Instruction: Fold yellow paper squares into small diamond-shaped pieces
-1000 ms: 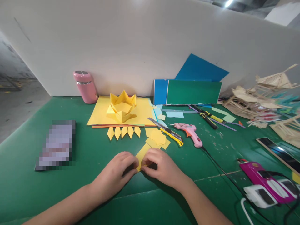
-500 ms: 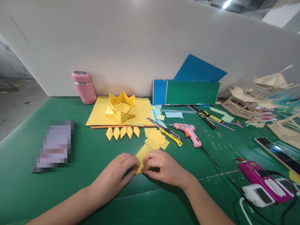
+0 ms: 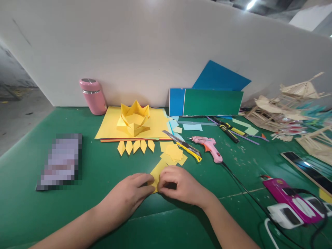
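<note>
A small piece of yellow paper lies on the green table between my two hands, its lower part partly hidden by my fingers. My left hand grips its left edge with curled fingers. From the other side, my right hand pinches the lower right edge, thumb and fingertips together. Just beyond the piece is a loose pile of yellow paper scraps. Several folded yellow paper points are lined up farther back, below a folded yellow paper crown shape.
The crown shape sits on stacked coloured sheets. A utility knife and a pink glue gun lie to the right, the gun's cord running toward a power strip. A pink bottle stands at the back; a blurred-out flat object lies left.
My left hand's fingers have shifted slightly and straightened along the paper's left edge. The right hand stays almost in place on the paper.
</note>
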`<state>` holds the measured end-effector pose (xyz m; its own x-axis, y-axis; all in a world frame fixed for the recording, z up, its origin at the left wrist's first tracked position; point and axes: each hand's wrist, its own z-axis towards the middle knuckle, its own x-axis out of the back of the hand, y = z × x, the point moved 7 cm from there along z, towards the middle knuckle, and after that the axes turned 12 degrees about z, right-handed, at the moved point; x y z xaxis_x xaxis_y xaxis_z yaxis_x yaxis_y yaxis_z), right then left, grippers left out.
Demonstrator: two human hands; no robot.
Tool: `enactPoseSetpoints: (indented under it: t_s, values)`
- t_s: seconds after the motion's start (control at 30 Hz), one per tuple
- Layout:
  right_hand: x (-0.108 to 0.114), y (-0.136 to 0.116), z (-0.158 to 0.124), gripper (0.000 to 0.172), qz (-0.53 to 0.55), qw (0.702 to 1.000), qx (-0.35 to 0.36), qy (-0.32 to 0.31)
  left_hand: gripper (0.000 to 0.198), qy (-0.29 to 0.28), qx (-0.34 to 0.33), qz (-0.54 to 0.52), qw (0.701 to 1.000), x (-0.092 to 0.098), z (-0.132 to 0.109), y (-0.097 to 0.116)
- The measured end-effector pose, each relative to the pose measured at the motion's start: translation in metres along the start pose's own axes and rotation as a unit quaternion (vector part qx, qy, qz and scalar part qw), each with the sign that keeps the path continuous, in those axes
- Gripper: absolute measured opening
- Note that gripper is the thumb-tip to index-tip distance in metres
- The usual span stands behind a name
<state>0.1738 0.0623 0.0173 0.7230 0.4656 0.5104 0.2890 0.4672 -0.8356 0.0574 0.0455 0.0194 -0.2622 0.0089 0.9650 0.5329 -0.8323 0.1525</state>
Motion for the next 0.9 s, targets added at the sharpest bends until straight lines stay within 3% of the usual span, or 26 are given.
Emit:
enactPoseSetpoints:
  t_s: [0.17,0.37,0.7,0.9]
  values:
    - [0.001,-0.004,-0.001,0.01,-0.026,0.999,0.021,0.007,0.035,0.029,-0.001,0.012,1.0,0.004,0.001,-0.001]
    - [0.0,-0.006,0.0,0.01,-0.051,0.999,0.009,0.005,0.027,0.064,0.053,-0.084,0.993,0.003,0.003,-0.009]
    - [-0.003,0.003,0.004,0.012,-0.048,0.995,-0.066,0.048,0.014,0.03,0.098,-0.148,0.984,-0.002,0.004,-0.016]
    - [-0.003,0.006,0.005,0.015,-0.047,0.993,-0.087,0.064,0.018,0.022,0.095,-0.159,0.982,-0.001,0.004,-0.016]
